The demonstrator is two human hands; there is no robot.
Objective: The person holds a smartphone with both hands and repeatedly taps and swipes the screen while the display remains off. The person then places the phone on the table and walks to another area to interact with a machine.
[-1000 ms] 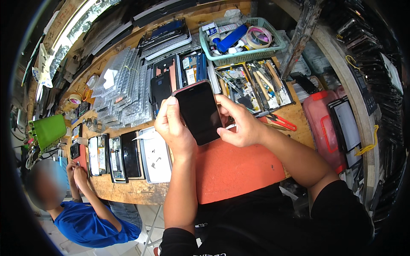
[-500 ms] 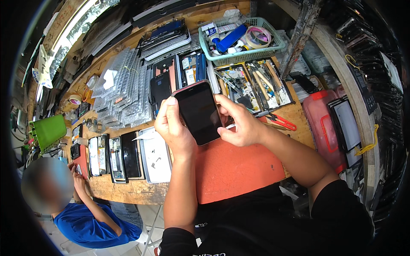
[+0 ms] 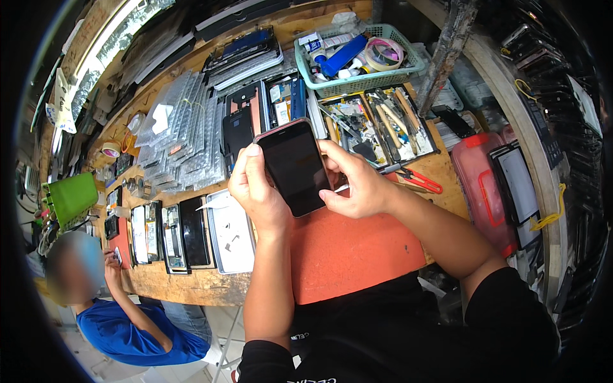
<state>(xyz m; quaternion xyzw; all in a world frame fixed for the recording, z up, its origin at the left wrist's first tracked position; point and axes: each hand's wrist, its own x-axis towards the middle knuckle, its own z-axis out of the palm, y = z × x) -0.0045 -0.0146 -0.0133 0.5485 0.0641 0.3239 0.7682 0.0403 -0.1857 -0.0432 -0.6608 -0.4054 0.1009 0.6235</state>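
Between my two hands is a smartphone with a dark screen and a pinkish edge, tilted a little and held above a red work mat. My left hand is closed around its left side, thumb along the screen's edge. On the other side, my right hand grips the lower right edge, its thumb tip at the screen's border. The fingers behind the phone are hidden.
Beyond the phone lie a tool tray and a green basket of supplies. Red-handled pliers rest right of my hand. Left are a white tray, opened devices and bubble-wrap sleeves. A co-worker in blue sits at the left.
My hands and the phone keep nearly the same place and grip. At the left, the co-worker's head and arm have shifted slightly.
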